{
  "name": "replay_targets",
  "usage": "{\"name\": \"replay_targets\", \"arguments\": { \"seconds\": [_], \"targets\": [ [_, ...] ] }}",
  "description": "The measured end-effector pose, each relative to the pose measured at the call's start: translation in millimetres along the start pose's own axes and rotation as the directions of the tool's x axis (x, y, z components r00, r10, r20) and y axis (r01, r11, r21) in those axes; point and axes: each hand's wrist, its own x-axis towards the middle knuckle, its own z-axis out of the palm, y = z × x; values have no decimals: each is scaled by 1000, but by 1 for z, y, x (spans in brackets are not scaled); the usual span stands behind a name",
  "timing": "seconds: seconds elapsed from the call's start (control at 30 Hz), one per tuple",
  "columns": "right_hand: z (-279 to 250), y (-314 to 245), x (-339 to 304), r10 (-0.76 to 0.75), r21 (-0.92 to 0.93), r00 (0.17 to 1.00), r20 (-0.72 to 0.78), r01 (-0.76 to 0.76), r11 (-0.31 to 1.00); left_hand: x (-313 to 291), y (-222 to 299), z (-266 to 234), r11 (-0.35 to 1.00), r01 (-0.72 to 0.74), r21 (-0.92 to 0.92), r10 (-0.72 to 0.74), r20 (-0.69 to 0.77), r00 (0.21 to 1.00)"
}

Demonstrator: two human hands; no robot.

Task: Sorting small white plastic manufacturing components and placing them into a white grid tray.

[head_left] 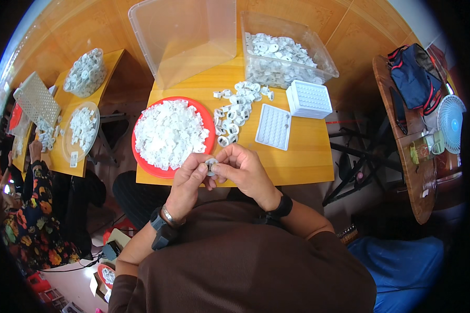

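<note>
Between my fingertips, just off the table's near edge, is a small round white plastic part (211, 163) with a dark centre. My left hand (189, 177) pinches it from one side, and my right hand (245, 169) grips it from the other. The fingers cover most of it. Close to my left hand lies a red round tray (212, 136) heaped with small white plastic pieces (169, 133). Beyond my hands, a loose cluster of round white parts (234, 116), some with dark centres, rests on the yellow table (308, 167).
Right of the cluster lies a white grid tray (273, 127), beside a stack of similar trays (309, 99). Behind stand a clear bin (324, 68) of white parts and an upended clear lid (185, 41). A person in a flowered sleeve (39, 208) sits at the left table.
</note>
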Motion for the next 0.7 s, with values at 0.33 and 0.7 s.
{"name": "replay_targets", "arguments": {
  "seconds": [0.33, 0.7],
  "targets": [
    [5, 8, 1, -66, -51, 996, -54, 63, 997, 1, -4, 0, 1000, 17, -6, -17, -31, 999],
    [7, 5, 0, -72, -162, 996, -52, 63, 985, 0, -5, 2, 998, 28, -59, -31, -51, 998]
  ]
}}
